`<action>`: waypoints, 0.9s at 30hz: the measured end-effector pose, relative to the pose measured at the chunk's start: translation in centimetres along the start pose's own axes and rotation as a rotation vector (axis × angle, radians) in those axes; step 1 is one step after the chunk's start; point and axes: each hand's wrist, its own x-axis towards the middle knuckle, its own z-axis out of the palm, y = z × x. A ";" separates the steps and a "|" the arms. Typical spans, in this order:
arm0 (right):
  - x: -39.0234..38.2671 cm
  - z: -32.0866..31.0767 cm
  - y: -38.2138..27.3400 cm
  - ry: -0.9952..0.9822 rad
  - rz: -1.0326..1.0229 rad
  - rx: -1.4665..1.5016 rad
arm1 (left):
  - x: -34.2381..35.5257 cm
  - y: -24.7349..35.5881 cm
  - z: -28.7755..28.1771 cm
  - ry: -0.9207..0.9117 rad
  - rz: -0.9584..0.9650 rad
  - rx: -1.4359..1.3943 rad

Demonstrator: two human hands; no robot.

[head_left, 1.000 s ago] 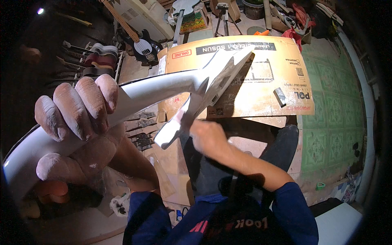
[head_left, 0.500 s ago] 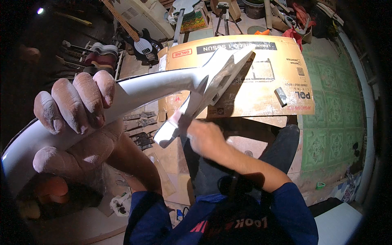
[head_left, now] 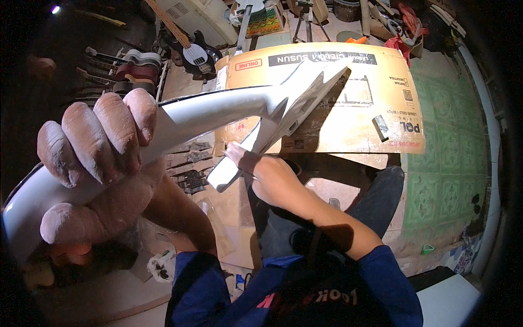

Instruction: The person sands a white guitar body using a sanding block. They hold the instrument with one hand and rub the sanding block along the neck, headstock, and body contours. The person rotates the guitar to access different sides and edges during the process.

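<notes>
A glossy white, curved guitar body piece (head_left: 201, 117) with angular horns stretches diagonally across the view. Dust-covered fingers of my left hand (head_left: 98, 147) wrap round its curved part on the left, thumb underneath. My right hand (head_left: 260, 171) is closed at the lower horn, fingertips against or beside it; whatever it may hold is hidden. Behind the horns lies a large printed cardboard sheet (head_left: 392, 92), with a small dark block (head_left: 380, 128) on it. My legs (head_left: 376, 201) show below the sheet.
Several guitar bodies (head_left: 133, 68) sit on a rack at upper left beside a black guitar (head_left: 201, 65). Dark strips (head_left: 188, 174) lie left of my legs. A tripod (head_left: 304, 24), bucket (head_left: 346, 8) and red bags (head_left: 408, 27) stand behind; green tiles (head_left: 447, 163) cover the right floor.
My right hand has shifted slightly up and left along the lower horn. My left hand still grips the white piece, a little further left. The whole view has shifted slightly.
</notes>
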 end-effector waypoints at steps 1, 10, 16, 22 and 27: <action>-1.3 0.1 0.4 0.034 -0.057 -0.003 | -0.1 0.1 0.0 0.022 -0.008 0.004; -1.2 0.1 -0.6 0.168 -0.094 -0.052 | 0.1 0.0 0.1 0.085 -0.018 0.024; 0.1 -1.7 1.9 0.160 0.012 -0.286 | -0.5 -0.5 -0.1 0.078 0.007 0.004; -0.1 -2.2 2.0 0.135 0.010 -0.165 | -0.5 -0.4 -0.7 0.071 0.064 0.057; -1.3 1.0 -0.1 0.262 -0.106 -0.028 | -0.2 -1.3 -0.4 0.117 0.055 0.016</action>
